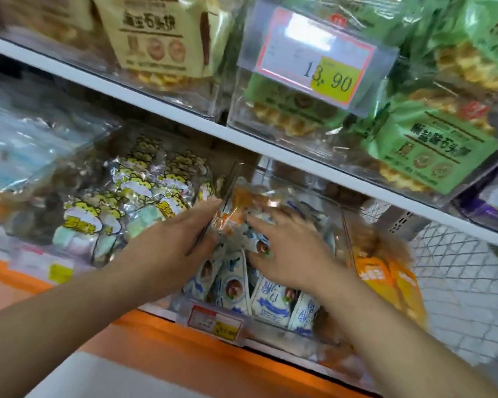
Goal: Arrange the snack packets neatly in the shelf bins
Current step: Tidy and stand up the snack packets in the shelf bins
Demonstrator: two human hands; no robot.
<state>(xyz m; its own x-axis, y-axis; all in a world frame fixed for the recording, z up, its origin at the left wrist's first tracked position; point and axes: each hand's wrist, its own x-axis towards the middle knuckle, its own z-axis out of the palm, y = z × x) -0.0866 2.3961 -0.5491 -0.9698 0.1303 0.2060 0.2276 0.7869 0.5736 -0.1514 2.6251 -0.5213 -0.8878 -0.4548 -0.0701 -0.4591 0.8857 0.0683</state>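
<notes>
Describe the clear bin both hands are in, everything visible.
The clear plastic bin sits on the lower shelf, between a bin of yellow-and-silver foil packets and one with orange packets. Its walls are transparent and glossy, and the top is open. It holds blue-and-white triangular snack packets standing along the front. A red-and-yellow price tag hangs at its front edge. The left hand lies against its left wall; the right hand rests on the packets inside, fingers spread.

Blue-and-white triangular packets are showing blue wave print; neighbouring packets are showing orange, upper-shelf bags green.
</notes>
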